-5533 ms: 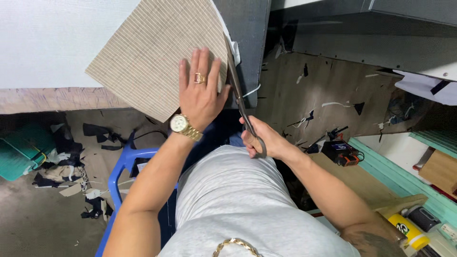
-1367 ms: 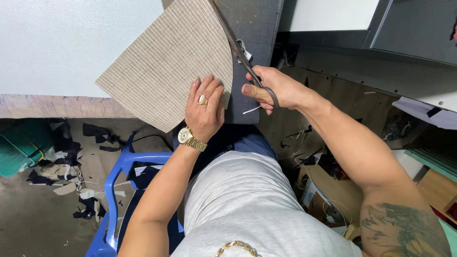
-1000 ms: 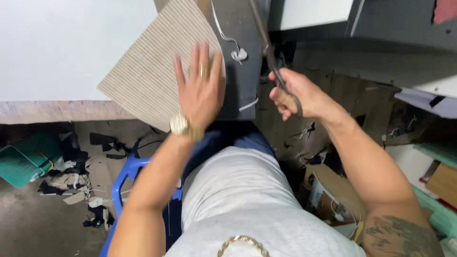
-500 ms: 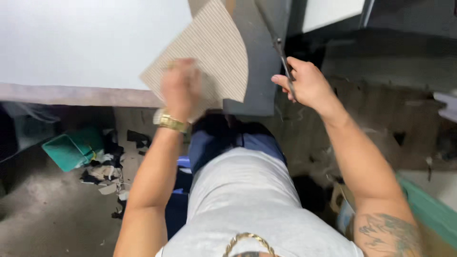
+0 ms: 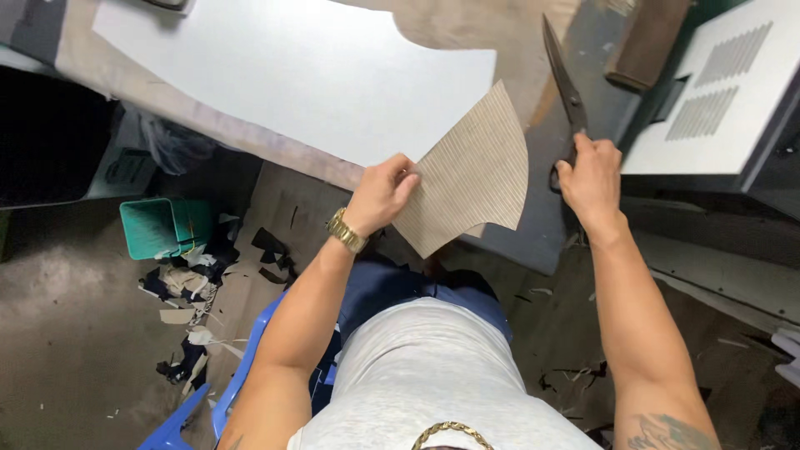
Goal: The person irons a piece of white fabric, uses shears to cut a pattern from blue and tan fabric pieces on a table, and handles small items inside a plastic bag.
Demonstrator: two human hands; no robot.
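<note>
The cut fabric piece (image 5: 471, 171) is now free of the larger sheet it was trimmed from a second ago. The left hand (image 5: 379, 193) pinches its left edge, fingers closed on it, lifting it clear over the near edge of the worktable (image 5: 546, 225). It is beige, ribbed weave, fan-shaped with one curved edge. The right hand (image 5: 590, 175) has withdrawn the long steel shears (image 5: 565, 83); fingers are wrapped through the handles, blades nearly together, pointing away. Beyond lies a smooth white sheet (image 5: 292, 67). Offcuts litter the floor beside a green bin (image 5: 154, 227).
</note>
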